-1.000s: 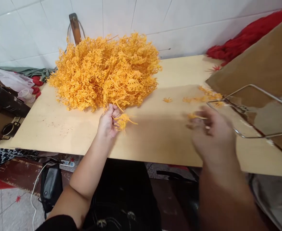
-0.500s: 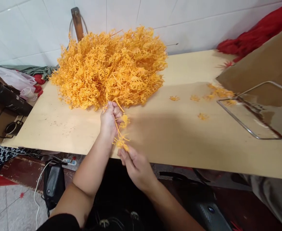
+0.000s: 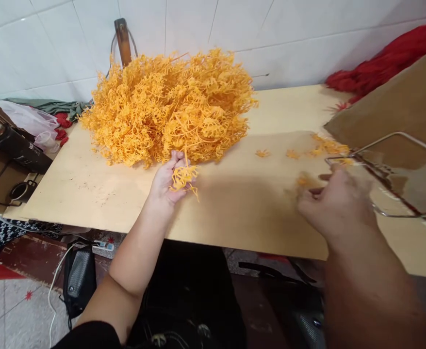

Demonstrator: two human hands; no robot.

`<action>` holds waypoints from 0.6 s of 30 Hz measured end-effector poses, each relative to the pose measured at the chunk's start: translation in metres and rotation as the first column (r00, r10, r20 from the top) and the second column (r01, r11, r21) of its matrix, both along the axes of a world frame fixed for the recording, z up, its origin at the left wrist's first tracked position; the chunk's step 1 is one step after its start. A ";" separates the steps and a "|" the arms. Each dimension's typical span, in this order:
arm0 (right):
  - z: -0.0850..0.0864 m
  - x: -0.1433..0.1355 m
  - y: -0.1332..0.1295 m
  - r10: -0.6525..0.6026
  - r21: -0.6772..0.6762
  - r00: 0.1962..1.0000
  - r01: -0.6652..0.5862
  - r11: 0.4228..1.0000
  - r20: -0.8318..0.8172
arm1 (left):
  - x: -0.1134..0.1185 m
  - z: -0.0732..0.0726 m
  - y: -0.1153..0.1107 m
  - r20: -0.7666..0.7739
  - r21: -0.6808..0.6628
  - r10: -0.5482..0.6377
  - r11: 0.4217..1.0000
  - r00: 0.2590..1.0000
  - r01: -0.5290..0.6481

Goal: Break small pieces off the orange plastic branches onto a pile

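Note:
A large heap of orange plastic sprigs [image 3: 169,106] lies at the back of the table. Just in front of it, my left hand [image 3: 169,182] is closed on a small orange sprig [image 3: 184,177], its stem pointing toward the heap. My right hand [image 3: 335,201] is at the right side, low over the table and smeared by motion. Beside its fingers is a blurred orange piece [image 3: 303,180]; whether the fingers touch it is unclear. Flat orange pieces [image 3: 327,145] lie scattered beyond this hand.
On the right a cardboard box [image 3: 402,106] stands near a bent metal wire frame [image 3: 402,134], with red material [image 3: 384,63] behind. At the left are a black thermos [image 3: 20,148], a dark cup [image 3: 22,192] and a white plastic bag [image 3: 25,116].
My right hand has left the sprig and moved far right, near the scattered pieces. The sprig stays in my left hand, its lower part now bunched closer to the palm.

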State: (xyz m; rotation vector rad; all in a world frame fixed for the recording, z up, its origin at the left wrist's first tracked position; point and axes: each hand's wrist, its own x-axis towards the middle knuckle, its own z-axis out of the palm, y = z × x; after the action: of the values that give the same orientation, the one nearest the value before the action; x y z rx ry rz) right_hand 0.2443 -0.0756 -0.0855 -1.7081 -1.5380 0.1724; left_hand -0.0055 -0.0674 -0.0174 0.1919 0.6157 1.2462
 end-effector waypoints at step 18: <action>0.032 -0.146 -0.066 0.648 0.193 0.756 -0.651 0.734 0.088 | 0.005 -0.023 0.009 0.032 0.025 0.019 0.999 0.999 -0.020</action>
State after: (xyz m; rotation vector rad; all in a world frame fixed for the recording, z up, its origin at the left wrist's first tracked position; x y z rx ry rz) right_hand 0.0986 -0.1419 -0.0538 -0.9392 -2.0392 0.3393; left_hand -0.0010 -0.0581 -0.0408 0.1872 0.5762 1.2740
